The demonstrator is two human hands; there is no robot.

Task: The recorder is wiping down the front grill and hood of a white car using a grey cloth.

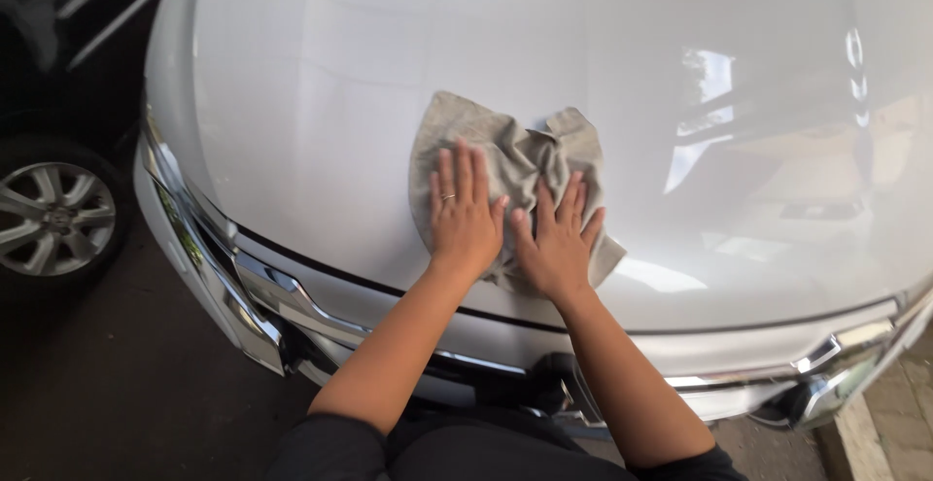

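Observation:
A crumpled grey cloth (510, 146) lies on the glossy white car hood (321, 73). My left hand (465, 217) presses flat on the cloth's left part, fingers spread, a ring on one finger. Beside it, my right hand (556, 238) lies flat on the cloth's lower right part, thumb nearly touching the left hand. Both forearms reach up over the car's front from the bottom of the view.
The chrome grille and trim (282, 296) run along the car's front edge below the hood. A dark second car with an alloy wheel (51, 217) stands at the left. Dark floor (126, 384) lies beneath; a pale curb (875, 432) sits at bottom right.

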